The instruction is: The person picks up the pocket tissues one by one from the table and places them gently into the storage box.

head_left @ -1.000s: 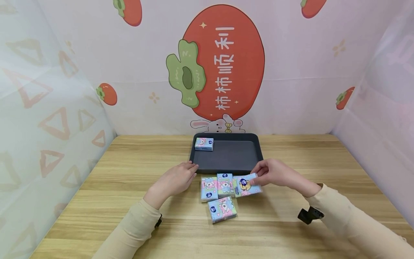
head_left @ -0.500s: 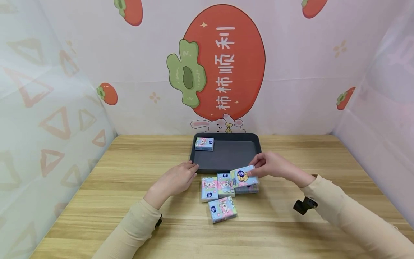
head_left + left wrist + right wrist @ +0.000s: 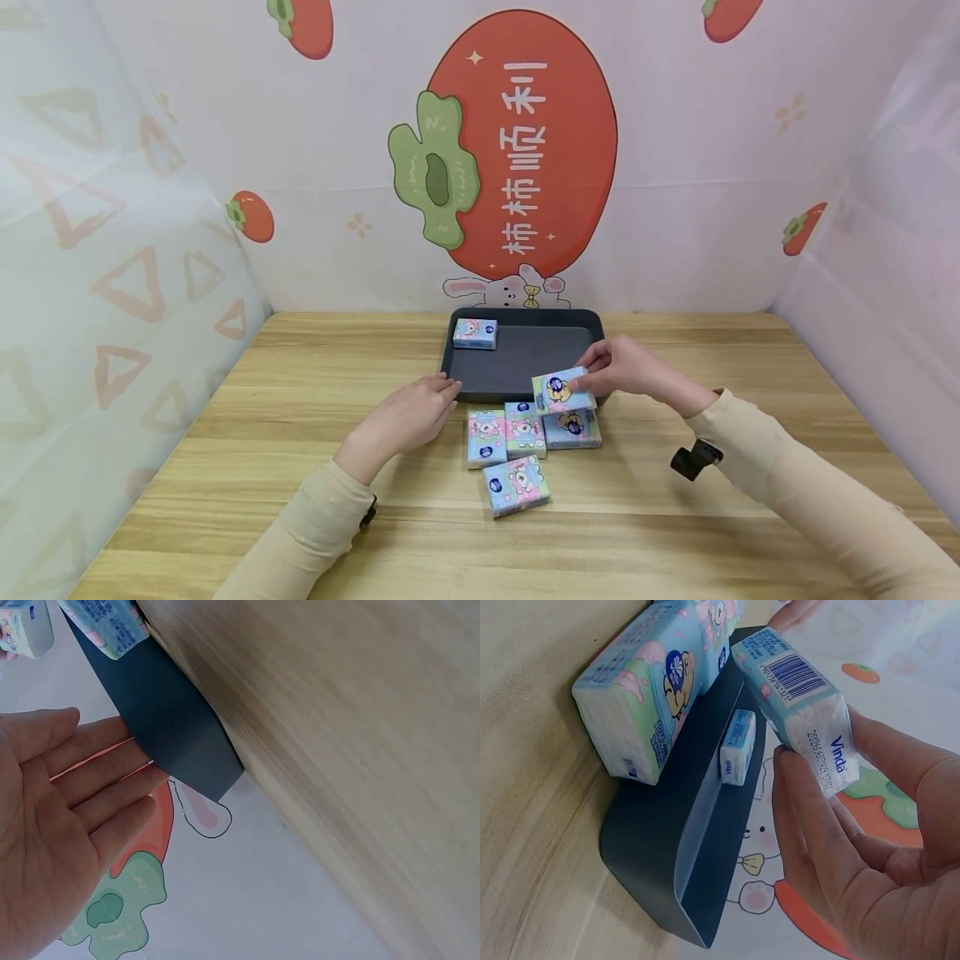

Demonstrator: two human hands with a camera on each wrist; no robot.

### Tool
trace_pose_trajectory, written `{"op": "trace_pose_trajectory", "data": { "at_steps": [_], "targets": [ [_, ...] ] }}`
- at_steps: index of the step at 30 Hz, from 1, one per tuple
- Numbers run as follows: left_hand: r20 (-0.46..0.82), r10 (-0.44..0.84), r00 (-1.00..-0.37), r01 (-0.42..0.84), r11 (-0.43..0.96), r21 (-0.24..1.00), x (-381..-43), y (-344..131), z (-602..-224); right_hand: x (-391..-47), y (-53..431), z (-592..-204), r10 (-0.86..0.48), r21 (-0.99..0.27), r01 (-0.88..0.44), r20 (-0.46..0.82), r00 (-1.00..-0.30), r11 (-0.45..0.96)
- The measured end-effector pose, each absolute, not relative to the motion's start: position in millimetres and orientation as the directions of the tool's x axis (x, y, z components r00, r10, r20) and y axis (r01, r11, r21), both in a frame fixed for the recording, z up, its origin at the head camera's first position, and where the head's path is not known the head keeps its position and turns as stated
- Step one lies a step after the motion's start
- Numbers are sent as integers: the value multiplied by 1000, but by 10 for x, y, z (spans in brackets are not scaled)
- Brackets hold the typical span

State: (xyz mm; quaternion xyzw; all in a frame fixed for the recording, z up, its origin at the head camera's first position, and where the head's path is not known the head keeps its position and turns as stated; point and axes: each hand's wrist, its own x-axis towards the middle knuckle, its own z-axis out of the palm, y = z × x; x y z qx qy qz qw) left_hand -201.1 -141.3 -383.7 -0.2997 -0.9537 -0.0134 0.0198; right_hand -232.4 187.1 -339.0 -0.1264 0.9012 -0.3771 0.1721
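Observation:
My right hand pinches a blue tissue pack by its right end, above the tray's front edge. In the right wrist view the thumb and fingers grip the white end of this pack. Resting at the left front corner of the dark grey tray is my left hand. Its fingers lie straight against the tray's outside wall in the left wrist view. One tissue pack lies in the tray's back left corner.
In front of the tray, a row of three tissue packs lies on the wooden table: a left pack, a middle pack and a right pack. A further tissue pack lies nearer me. A printed cloth stands behind.
My right hand has lifted the tissue pack off another pack and carried it forward and slightly left, uncovering the pack beneath. My left hand has stayed at the tray's corner.

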Motion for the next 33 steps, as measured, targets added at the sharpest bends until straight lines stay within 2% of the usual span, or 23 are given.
{"op": "trace_pose_trajectory", "data": {
  "at_steps": [26,33],
  "targets": [
    [29,560,-828,560,828,21,-2009,-1402,-3831,-2741,1667,-3396,-293,-765,-9,-236,-926,644],
    [26,554,-832,555,832,22,-2007,-1400,-3830,-2826,1602,-3366,-255,-741,0,-231,-939,671]
  ]
}}
